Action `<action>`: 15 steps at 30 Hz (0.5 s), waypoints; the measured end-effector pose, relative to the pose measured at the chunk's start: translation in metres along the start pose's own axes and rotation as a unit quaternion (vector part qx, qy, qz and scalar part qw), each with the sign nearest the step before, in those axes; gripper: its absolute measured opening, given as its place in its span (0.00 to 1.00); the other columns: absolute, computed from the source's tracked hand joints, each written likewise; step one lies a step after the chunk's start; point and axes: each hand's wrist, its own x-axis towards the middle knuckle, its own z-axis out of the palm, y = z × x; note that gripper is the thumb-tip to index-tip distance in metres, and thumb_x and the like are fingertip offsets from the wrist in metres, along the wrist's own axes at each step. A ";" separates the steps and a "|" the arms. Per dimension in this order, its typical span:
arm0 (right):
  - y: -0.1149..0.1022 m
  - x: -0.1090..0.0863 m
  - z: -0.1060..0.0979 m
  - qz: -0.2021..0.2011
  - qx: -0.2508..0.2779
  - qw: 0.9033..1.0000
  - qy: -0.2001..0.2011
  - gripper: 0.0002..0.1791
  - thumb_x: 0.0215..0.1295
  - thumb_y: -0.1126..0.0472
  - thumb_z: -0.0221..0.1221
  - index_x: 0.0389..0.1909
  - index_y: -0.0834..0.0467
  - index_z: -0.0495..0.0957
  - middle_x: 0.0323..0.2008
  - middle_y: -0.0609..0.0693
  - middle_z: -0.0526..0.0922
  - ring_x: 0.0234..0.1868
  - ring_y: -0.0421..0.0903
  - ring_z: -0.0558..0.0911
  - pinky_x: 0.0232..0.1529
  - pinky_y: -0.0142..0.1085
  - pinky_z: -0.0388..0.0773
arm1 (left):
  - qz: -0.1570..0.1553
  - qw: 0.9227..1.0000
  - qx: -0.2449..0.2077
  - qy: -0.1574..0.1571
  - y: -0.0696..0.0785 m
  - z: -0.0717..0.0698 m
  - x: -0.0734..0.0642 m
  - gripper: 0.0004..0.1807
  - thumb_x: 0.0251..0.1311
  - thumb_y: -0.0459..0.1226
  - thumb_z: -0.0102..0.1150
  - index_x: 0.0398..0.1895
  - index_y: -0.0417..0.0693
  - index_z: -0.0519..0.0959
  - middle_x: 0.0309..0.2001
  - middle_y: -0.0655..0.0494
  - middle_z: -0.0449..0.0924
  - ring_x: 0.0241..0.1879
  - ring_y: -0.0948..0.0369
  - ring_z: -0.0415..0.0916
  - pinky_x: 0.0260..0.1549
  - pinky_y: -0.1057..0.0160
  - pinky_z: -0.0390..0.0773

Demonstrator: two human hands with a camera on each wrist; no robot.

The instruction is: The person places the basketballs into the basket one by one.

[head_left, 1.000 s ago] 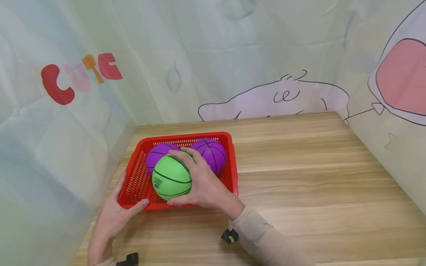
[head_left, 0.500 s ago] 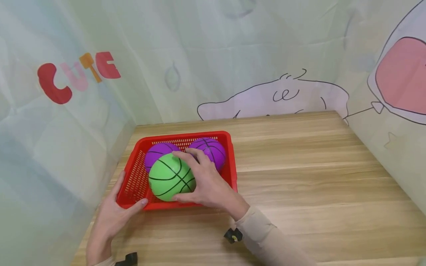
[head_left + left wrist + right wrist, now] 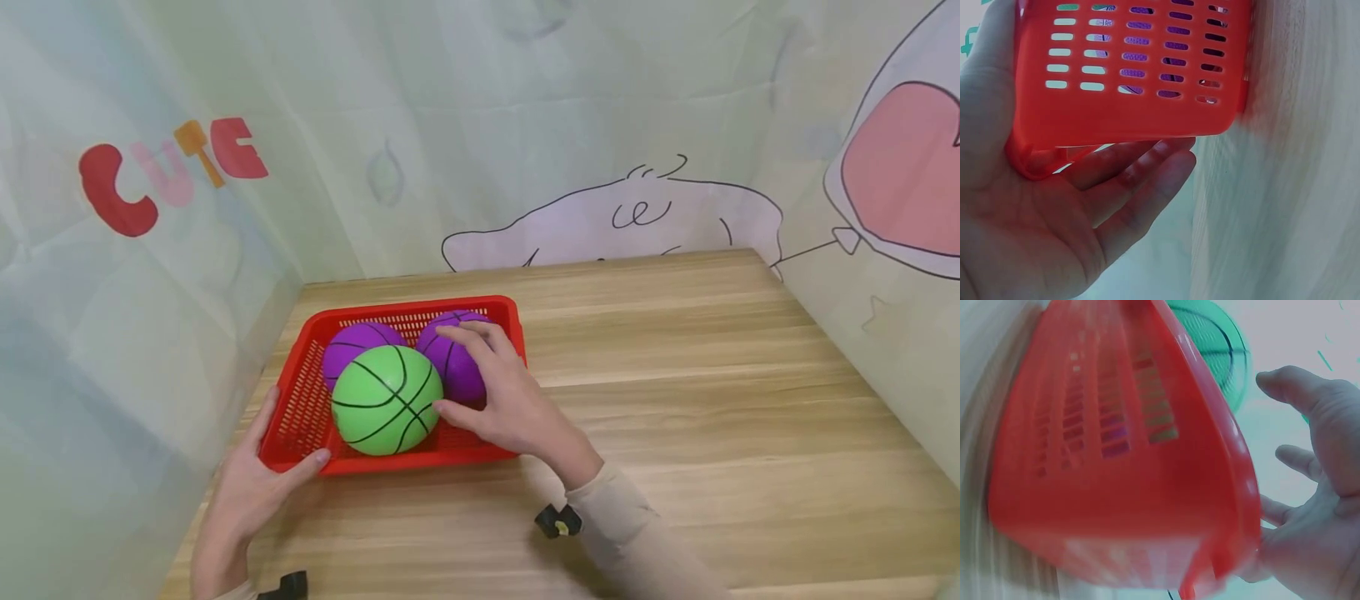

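A green ball [image 3: 386, 400] with black basketball lines sits at the front of a red plastic basket [image 3: 450, 458]. Behind it in the basket are two purple balls, one at the left [image 3: 360, 343] and one at the right [image 3: 457, 362]. My left hand [image 3: 251, 483] holds the basket's front left corner, thumb at the front rim and fingers along the left side. Over the right part of the basket is my right hand [image 3: 517, 400], fingers spread and holding nothing. Its thumb tip is close to the green ball; in the right wrist view a gap separates them.
The basket stands on a wood-grain table [image 3: 675, 400], toward its left side. Printed fabric curtains [image 3: 360, 125] close in the left, back and right. Each wrist wears a black camera mount, such as the right one [image 3: 558, 522].
My right hand has let go of the green ball and moved right. The ball has turned a little and now rests in the basket. The left hand stays at the corner.
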 end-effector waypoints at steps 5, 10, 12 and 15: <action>0.011 -0.007 -0.022 0.033 0.009 0.999 0.011 0.44 0.70 0.52 0.76 0.84 0.42 0.68 0.80 0.49 0.63 0.76 0.58 0.75 0.66 0.58 0.85 | -0.002 1.000 0.005 -0.007 0.003 -0.001 0.001 0.70 0.67 0.55 0.79 0.92 0.73 0.30 0.91 0.37 0.45 0.83 0.31 0.53 0.73 0.23 0.67; 0.025 -0.014 -0.045 0.046 -0.012 0.998 0.046 0.44 0.70 0.51 0.75 0.84 0.42 0.68 0.80 0.51 0.64 0.78 0.58 0.72 0.70 0.64 0.80 | 0.000 0.999 0.028 -0.019 0.005 -0.005 0.001 0.70 0.68 0.57 0.77 0.92 0.70 0.28 0.91 0.36 0.40 0.84 0.28 0.49 0.73 0.19 0.62; 0.031 -0.017 -0.054 0.050 -0.018 0.997 0.060 0.45 0.70 0.48 0.75 0.85 0.40 0.66 0.82 0.51 0.62 0.79 0.57 0.70 0.70 0.66 0.79 | 0.002 0.999 0.036 -0.024 0.005 -0.006 0.001 0.70 0.68 0.57 0.76 0.92 0.68 0.27 0.91 0.34 0.40 0.84 0.27 0.48 0.73 0.18 0.61; 0.039 -0.023 -0.064 0.058 -0.020 0.995 0.074 0.48 0.71 0.42 0.72 0.88 0.34 0.60 0.86 0.52 0.57 0.82 0.58 0.66 0.72 0.71 0.74 | 0.001 0.998 0.045 -0.034 0.005 -0.008 0.001 0.70 0.69 0.59 0.75 0.92 0.67 0.26 0.90 0.32 0.40 0.83 0.26 0.48 0.72 0.17 0.61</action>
